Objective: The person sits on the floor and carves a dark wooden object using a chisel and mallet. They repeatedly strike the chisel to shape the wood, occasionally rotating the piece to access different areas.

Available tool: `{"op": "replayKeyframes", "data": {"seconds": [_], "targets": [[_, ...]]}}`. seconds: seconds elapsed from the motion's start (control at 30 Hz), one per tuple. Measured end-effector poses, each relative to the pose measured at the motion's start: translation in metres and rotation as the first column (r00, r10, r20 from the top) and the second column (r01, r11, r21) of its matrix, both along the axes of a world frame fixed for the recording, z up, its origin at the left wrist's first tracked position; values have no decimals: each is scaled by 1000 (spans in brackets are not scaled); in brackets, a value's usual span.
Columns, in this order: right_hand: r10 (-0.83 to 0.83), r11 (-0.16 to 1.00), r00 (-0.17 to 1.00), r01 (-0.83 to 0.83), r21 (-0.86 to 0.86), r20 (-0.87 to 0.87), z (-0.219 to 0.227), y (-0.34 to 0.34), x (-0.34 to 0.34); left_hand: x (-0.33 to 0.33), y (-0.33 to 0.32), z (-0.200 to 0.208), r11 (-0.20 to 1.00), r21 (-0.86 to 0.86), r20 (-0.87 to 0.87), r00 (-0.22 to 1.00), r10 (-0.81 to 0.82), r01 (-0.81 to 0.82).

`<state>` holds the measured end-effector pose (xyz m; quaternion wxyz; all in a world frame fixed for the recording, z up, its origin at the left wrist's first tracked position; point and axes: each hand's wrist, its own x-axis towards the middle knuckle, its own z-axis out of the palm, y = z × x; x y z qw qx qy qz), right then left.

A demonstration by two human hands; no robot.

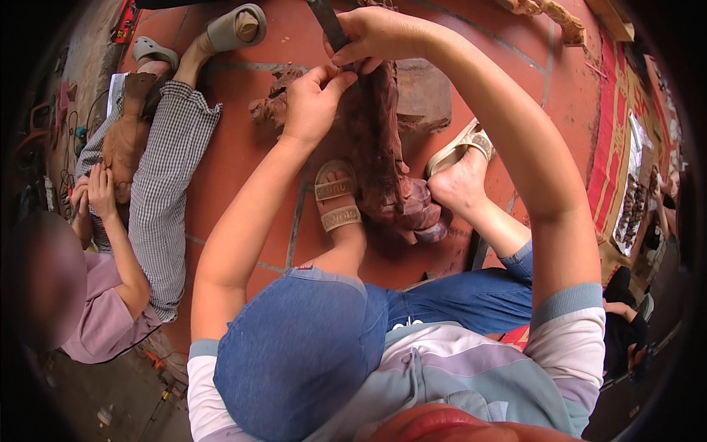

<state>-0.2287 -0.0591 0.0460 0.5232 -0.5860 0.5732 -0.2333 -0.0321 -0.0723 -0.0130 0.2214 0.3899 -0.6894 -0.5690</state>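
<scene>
Toward far side, right hand (pixel 368 37) grips dark bar (pixel 328 22); left hand (pixel 315 104) pinches its near end. Wood (pixel 375 140) stretches nearer, just right of left hand.

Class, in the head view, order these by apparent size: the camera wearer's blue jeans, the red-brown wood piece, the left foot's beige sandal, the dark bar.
1. Blue jeans, enlarged by nearness to the camera
2. Red-brown wood piece
3. Beige sandal and dark bar: too alike to rank
</scene>
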Motion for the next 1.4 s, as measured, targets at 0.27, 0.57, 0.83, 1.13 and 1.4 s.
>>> {"op": "replayKeyframes", "data": {"seconds": [0.27,0.57,0.83,1.13,1.4], "targets": [[0,999,1000,0,-49,-5,-14,-14,-1,-6,-2,-1,995,-90,38,998,53,-49],[77,996,994,-81,-46,-82,2,-12,-1,-6,0,-3,998,57,-42,998,40,-37],[104,956,967,-162,-246,-233,-2,-11,-4,-5,6,-4,999,-4,-72,997,42,-42],[1,976,988,-35,-217,-154,-2,-12,-2,-13,1,10,987,-146,154,984,85,-63],[125,963,910,-206,-171,-395,7,-17,0,-8,9,9,993,-117,64,998,22,-14]]}}
